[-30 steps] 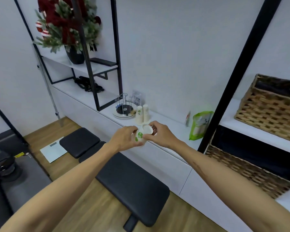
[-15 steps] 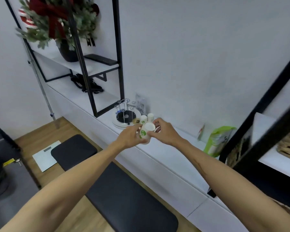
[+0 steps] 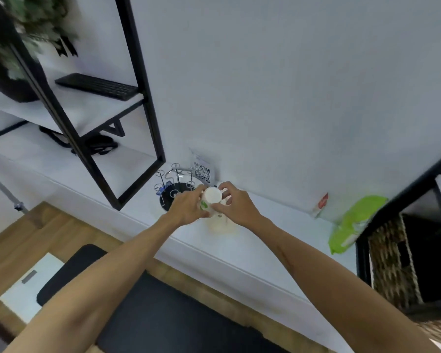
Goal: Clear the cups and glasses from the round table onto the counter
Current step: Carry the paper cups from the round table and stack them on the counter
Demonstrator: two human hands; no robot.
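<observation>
Both hands hold one white paper cup [image 3: 210,200] with a green leaf print, turned bottom-up, over the white counter [image 3: 252,240]. My left hand [image 3: 186,207] grips its left side and my right hand [image 3: 236,205] grips its right side. The held cup sits on top of a stack of upturned white cups [image 3: 218,225] standing on the counter, partly hidden by my fingers. Whether another stack stands behind is hidden by my right hand.
A wire cup rack on a black round base [image 3: 173,189] stands just left of the cups, with a QR-code sign [image 3: 202,171] behind. A green packet [image 3: 354,222] and a wicker basket [image 3: 392,263] lie to the right. A black padded bench [image 3: 163,307] stands below the counter.
I have moved closer to the counter and the view tilted down. The cup, open end up a second ago, is now bottom-up and lowered onto the stack of cups.
</observation>
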